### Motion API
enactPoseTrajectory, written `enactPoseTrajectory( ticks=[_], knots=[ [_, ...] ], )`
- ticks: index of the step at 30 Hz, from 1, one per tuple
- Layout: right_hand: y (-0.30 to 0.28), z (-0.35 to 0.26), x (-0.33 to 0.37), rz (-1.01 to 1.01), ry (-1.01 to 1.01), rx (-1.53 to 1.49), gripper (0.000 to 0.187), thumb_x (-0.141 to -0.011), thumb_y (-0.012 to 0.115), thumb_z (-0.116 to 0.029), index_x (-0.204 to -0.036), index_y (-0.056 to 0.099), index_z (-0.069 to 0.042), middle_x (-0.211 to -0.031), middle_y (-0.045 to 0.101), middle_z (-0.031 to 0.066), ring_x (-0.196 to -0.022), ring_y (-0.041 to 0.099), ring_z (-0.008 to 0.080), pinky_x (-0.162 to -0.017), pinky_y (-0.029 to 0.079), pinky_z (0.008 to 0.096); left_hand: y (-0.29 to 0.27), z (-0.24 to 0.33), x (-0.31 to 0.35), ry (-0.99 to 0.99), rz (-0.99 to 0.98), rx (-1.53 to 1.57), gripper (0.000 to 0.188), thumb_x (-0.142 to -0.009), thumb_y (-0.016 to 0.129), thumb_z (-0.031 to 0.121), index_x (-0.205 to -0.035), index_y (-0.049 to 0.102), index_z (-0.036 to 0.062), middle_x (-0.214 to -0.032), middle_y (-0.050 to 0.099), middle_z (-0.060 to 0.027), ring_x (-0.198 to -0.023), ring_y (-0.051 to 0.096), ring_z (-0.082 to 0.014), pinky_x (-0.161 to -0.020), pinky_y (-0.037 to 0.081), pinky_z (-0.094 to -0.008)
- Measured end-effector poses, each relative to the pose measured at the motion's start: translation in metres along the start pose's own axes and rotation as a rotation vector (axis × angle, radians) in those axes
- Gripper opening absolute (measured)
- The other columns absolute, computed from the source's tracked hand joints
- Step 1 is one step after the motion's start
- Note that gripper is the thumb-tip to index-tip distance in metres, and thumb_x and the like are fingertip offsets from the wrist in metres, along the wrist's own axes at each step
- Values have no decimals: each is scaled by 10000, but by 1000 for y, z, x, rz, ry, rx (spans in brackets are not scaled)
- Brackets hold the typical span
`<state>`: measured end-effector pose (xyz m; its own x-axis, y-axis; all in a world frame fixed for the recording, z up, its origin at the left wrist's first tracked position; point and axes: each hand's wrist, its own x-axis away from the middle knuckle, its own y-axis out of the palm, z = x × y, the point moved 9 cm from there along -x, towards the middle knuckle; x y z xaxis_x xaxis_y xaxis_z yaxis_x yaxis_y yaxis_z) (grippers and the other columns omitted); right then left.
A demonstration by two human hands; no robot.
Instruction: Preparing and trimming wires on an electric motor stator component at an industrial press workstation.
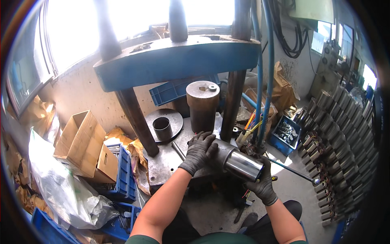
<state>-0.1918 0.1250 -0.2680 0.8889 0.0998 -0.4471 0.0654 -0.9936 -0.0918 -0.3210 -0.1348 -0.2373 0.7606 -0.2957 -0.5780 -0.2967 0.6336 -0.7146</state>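
Observation:
Between my hands a metal cylinder point(243, 165) lies tilted across the front of the press table point(162, 168). Its right part is shiny and its left part a duller grey. My left hand point(199, 150), in a grey glove, grips the far left end with its fingers curled over. Around the shiny right end wraps my right hand point(264, 186), gloved alike, partly hidden behind it. A thin metal rod point(178, 151) rests on the table beside my left hand. Behind stand a thick upright steel block point(202, 107) and a short dark ring point(162, 129) on a round plate.
Steel columns point(138, 118) carry a blue press beam point(178, 63) above. Stacked metal cylinders point(341, 130) fill the right side, near a blue crate point(285, 136) of small parts. A lever bar point(292, 170) sticks out right. Cardboard boxes point(81, 142) and a plastic bag point(65, 179) lie left.

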Motion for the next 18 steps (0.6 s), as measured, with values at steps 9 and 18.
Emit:
enactPoseTrajectory(
  ticks=[9,18],
  knots=[
    [-31,62,36,121,359,-396,1065,-670,924,-21,-1529,317,-189,-1408,514,120,-1339,519,300,-1122,469,430,20,13,-10,-132,-73,-83,461,-981,594,418,-1329,667,125,-1386,601,-153,-1378,487,-387,-1147,378,-538],
    [-36,54,43,214,378,-243,1028,-694,902,-35,-1538,324,-140,-1399,530,123,-1317,541,283,-1090,496,418,22,-29,6,-499,102,383,711,-837,827,362,-1435,550,93,-1343,623,-233,-1325,571,-353,-1115,476,-454]
  ],
)
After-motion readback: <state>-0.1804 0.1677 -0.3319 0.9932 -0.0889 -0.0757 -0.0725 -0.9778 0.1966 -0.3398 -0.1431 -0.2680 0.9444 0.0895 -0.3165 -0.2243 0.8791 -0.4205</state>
